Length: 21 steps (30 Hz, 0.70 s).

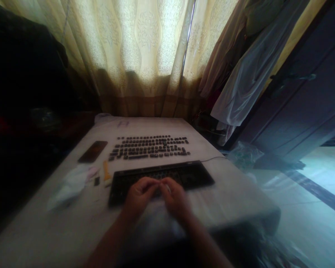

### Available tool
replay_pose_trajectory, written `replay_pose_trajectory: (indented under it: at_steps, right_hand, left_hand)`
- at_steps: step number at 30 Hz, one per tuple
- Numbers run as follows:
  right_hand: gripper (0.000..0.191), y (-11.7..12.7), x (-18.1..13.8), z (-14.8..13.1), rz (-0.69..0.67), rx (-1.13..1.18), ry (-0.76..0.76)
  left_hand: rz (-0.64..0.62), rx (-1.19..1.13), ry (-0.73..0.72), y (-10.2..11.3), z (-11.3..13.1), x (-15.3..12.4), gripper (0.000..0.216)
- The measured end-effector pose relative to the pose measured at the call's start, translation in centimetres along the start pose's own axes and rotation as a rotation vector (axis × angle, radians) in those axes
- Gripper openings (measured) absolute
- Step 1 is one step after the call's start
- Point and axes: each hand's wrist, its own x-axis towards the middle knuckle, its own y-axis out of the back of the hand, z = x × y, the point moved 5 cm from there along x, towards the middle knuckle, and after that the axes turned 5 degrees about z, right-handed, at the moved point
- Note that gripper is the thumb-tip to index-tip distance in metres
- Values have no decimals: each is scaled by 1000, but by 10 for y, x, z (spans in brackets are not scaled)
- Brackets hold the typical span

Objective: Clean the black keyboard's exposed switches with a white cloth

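Observation:
My left hand [139,195] and my right hand [174,197] meet over the near edge of a black keyboard frame [195,175] on a white table [226,193]. Both hands have their fingers curled together, fingertips touching; what they pinch is too blurred to name. Beyond the frame, several loose dark keycaps [149,147] lie set out in keyboard rows on the table.
A dark phone [92,151] lies at the left of the table. Near it are an orange tool [106,170], a small dark piece [96,181] and a white cloth [69,186]. Patterned curtains [139,56] hang behind; hanging clothes [245,78] and a dark cabinet [304,104] stand to the right.

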Motion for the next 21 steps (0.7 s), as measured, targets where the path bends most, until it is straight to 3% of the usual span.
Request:
replay_pose_trajectory:
  at_steps: [7, 12, 16, 21]
  right_hand:
    - [22, -4, 1, -2, -33, 61, -33]
    - [23, -9, 6, -1, -67, 106, -115]
    - [22, -15, 10, 0, -60, 119, -147]
    - [14, -18, 17, 0, 15, 187, -58]
  left_hand:
    - [97, 214, -172, 0, -1, -1, 24]
    - [88, 367, -289, 7, 3, 4, 23]
    - [39, 430, -312, 11, 5, 10, 26]
    - [18, 419, -279, 12, 6, 18, 33]
